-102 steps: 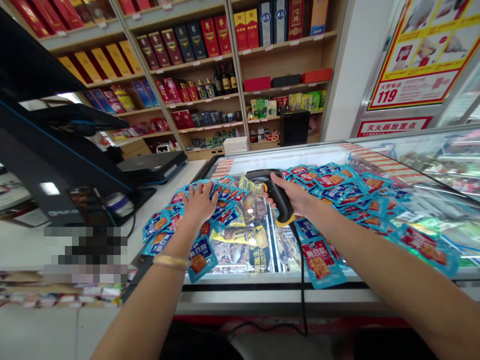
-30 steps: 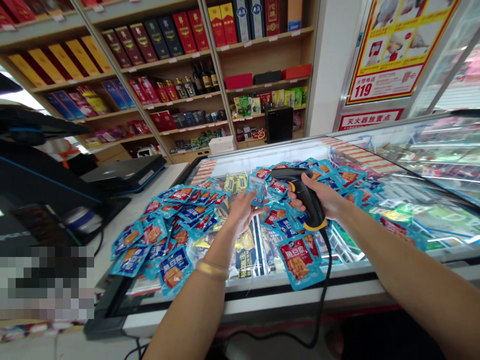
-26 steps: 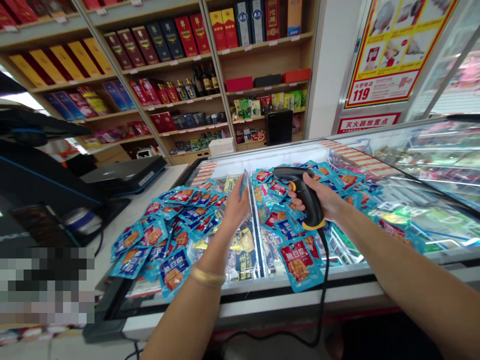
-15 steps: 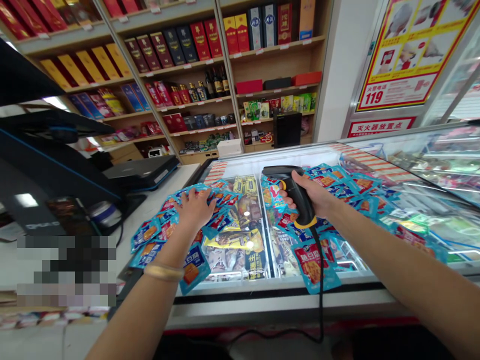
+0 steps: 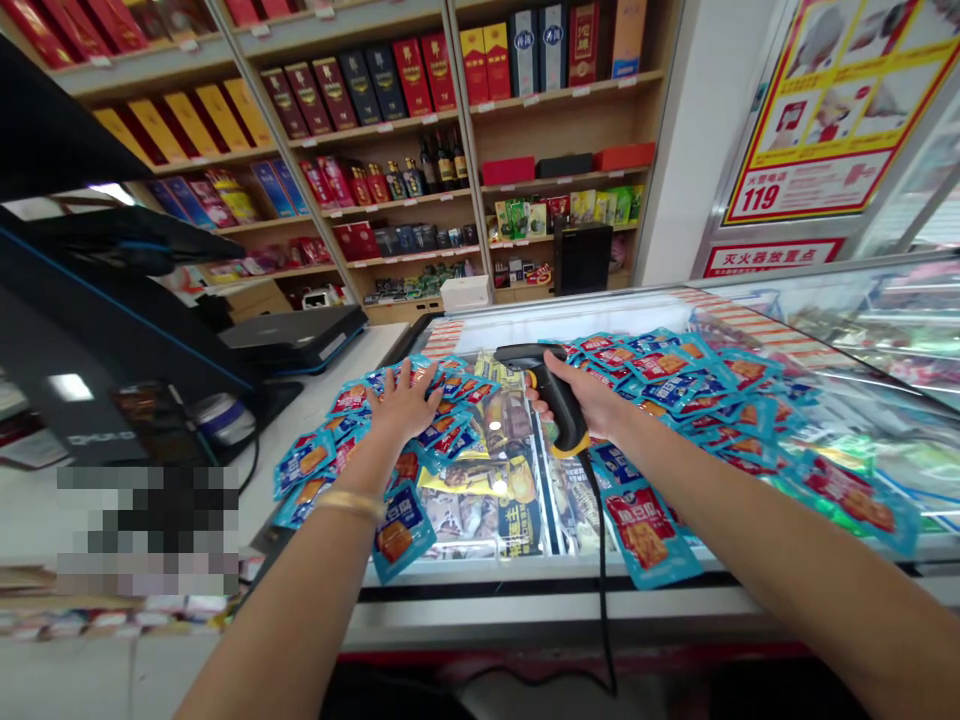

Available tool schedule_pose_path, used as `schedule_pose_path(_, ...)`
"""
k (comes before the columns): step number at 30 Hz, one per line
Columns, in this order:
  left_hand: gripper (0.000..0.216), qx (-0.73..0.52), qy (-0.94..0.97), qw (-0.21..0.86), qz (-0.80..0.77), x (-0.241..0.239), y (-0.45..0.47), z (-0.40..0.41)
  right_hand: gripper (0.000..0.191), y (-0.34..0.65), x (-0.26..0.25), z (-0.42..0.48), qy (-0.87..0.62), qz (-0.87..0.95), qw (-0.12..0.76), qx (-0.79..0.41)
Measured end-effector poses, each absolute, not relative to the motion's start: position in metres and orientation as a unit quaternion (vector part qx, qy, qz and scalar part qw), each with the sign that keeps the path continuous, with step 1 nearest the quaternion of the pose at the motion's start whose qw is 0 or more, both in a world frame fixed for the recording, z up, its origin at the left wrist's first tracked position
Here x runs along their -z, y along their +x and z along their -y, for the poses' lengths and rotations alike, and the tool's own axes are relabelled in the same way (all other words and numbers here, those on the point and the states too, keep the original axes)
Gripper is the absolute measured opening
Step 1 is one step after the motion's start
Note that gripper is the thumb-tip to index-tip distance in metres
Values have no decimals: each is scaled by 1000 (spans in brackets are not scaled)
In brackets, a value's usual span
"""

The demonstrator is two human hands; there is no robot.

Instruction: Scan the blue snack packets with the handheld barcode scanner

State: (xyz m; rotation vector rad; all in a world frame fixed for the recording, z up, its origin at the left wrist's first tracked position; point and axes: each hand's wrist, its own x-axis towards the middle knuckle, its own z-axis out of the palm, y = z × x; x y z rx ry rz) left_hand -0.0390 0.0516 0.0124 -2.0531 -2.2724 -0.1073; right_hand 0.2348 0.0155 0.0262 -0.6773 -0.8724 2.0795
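My left hand (image 5: pixel 405 405) rests with fingers spread on the left pile of blue snack packets (image 5: pixel 352 400), which lies over the glass top of a chest freezer (image 5: pixel 487 575). My right hand (image 5: pixel 589 395) grips a black and yellow barcode scanner (image 5: pixel 568 405), its head pointing left above the middle of the glass. A black cable (image 5: pixel 602 560) hangs from the scanner's handle over the front edge. Right of the scanner spreads a second pile of the same packets (image 5: pixel 667 375). One packet (image 5: pixel 649 535) lies at the near edge of that pile.
A dark checkout machine (image 5: pixel 97 370) and a black scale (image 5: pixel 300 335) stand on the counter at left. Shelves of boxed goods (image 5: pixel 375 85) line the back. A white box (image 5: pixel 465 292) sits behind the freezer, beside a black box-shaped object (image 5: pixel 582 258).
My right hand has moved the scanner left, nearer to the left pile. My left hand stays on its packets, fingers spread wider. The view has shifted slightly.
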Motion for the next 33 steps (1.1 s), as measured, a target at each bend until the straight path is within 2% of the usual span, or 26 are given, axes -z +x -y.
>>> schedule_pose_path(8,62,167,-710,111,675,-30,10,-29,41,298,-40,-10,-270,360,456,-768)
schedule_pose_path(13,54,216,-768,8,603,-21,78,-22,45,342,-39,-2,-289,368,497,-731)
schedule_pose_path(17,40,162,-792,-94,581,-10,123,-12,45,357,-29,2,-286,349,522,-724)
schedule_pose_path(21,53,84,-793,-111,593,0,146,-3,39,358,-16,4,-275,335,521,-735)
schedule_pose_path(24,50,80,-786,-117,602,5,149,-2,36,357,-11,4,-276,343,512,-737)
schedule_pose_path(29,32,155,-745,-205,616,10,142,-8,38,356,-10,5,-296,367,505,-723)
schedule_pose_path(33,21,322,-671,-260,614,14,135,-17,39,355,-10,6,-302,375,512,-711)
